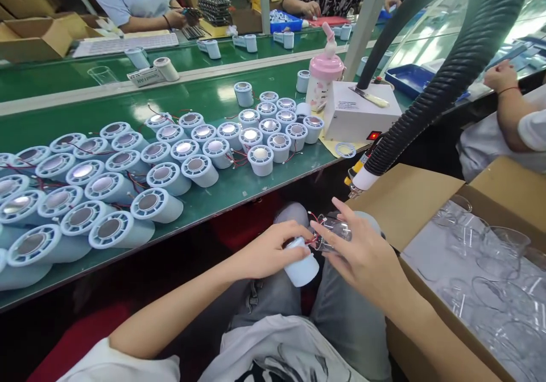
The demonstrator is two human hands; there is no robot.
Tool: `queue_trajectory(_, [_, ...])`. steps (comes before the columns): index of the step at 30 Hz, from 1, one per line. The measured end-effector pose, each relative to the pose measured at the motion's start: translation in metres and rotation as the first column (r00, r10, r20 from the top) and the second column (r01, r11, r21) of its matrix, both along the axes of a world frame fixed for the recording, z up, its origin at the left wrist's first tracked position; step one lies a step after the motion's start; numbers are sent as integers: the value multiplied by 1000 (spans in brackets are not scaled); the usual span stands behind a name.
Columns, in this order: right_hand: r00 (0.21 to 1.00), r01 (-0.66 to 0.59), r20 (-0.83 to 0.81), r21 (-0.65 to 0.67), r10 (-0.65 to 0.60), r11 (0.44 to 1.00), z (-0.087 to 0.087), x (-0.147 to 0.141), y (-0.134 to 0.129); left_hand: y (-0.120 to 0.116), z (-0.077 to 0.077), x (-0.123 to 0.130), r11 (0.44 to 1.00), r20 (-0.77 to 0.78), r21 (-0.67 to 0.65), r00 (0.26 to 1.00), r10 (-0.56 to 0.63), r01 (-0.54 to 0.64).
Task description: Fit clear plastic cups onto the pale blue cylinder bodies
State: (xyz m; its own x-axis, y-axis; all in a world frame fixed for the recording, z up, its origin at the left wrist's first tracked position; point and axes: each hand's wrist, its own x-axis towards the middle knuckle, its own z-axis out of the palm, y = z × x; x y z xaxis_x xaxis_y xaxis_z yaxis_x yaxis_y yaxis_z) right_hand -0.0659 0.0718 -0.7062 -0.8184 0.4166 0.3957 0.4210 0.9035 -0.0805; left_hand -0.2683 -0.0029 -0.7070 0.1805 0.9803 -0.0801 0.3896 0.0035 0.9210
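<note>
Holding a pale blue cylinder [303, 270] at five o'clock, the left hand [284, 248] is closed around its upper end. At four o'clock, the right hand [362, 251] curls its fingers around a clear cup [341, 229]; red wires [313, 237] lie between them. Similar cylinders [102, 186] crowd a green bench [239, 186] toward nine o'clock.

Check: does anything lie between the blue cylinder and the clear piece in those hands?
Yes: red wires and fingertips show between the blue cylinder in the left grip and the clear piece in the right grip. Nothing visible separates either grip from its piece.
</note>
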Motion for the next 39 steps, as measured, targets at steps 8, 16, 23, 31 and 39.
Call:
queue_trajectory(8, [994, -56, 94, 101, 47, 993, -6, -1, 1, 13, -16, -10, 869, 341, -480, 938, 57, 122])
queue_trajectory(16, [974, -33, 201, -322, 102, 946, -23, 10, 1, 3, -13, 0, 998, -190, -39, 981, 44, -53])
queue_trajectory(23, [999, -30, -45, 26, 31, 999, -24, 18, -3, 10, -23, -6, 970, -8, -222, 995, 101, -100])
queue_trajectory(31, [997, -42, 41, -363, 61, 931, -20, 7, 5, 5, -7, 8, 996, -168, 54, 983, 75, -67])
queue_trajectory(39, [995, -12, -71, -773, -67, 634, -13, 10, 2, 4, -22, 6, 988, 44, 114, 995, 95, -99])
